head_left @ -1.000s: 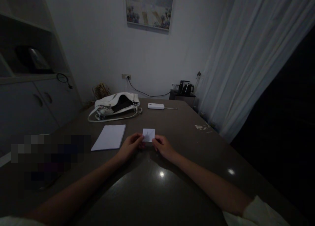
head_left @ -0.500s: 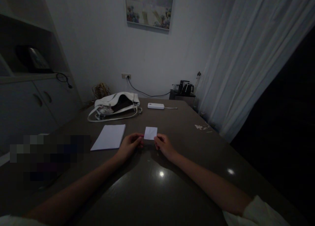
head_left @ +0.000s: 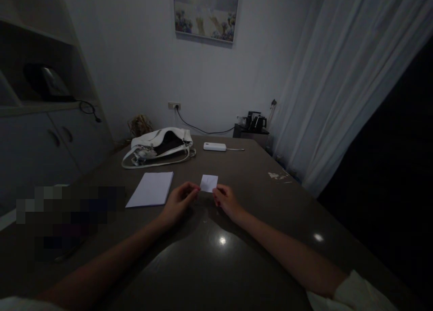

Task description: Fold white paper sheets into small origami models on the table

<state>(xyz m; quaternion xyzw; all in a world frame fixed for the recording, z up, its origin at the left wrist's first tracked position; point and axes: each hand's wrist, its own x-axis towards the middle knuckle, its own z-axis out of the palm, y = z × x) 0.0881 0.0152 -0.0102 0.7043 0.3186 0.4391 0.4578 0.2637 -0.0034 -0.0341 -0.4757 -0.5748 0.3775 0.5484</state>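
A small square of white paper (head_left: 209, 182) is held up just above the table, with a faint line on its face. My right hand (head_left: 227, 200) pinches its lower right corner between thumb and fingers. At the lower left corner, my left hand (head_left: 181, 200) has its thumb and fingertips closed on the edge. A stack of white paper (head_left: 151, 189) lies flat on the table to the left of my left hand.
On the dark glossy table (head_left: 257, 257), a white handbag (head_left: 158, 146) stands at the back left. A white power bank (head_left: 214, 146) with a short strap lies at the back. A blurred patch (head_left: 74, 220) covers the left side. Paper scraps (head_left: 279, 175) lie at the right edge.
The paper square has tilted slightly and shifted a little to the right. My left thumb and fingers have moved at its lower left corner; the right hand keeps its pinch.
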